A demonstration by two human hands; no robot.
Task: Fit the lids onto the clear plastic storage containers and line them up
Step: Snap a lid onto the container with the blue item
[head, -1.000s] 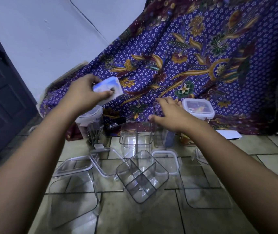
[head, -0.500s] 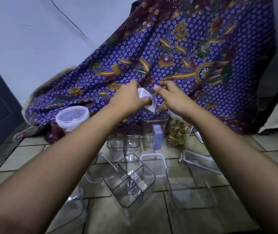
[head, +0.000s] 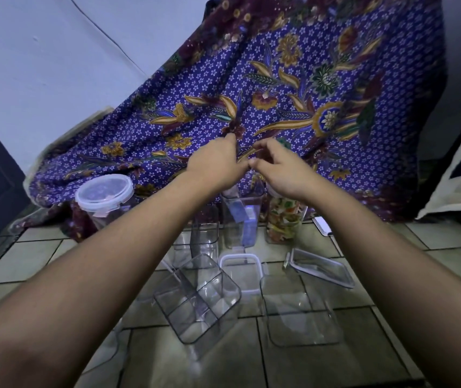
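Overhead, left hand (head: 214,166) and right hand (head: 282,170) meet, fingers curled together above the tall container (head: 241,219); grip unclear

Your left hand (head: 218,166) and right hand (head: 282,170) are totally bare, no gloves, rings or watch showing. Both forearms are uncovered too, no sleeves anywhere in the shot.
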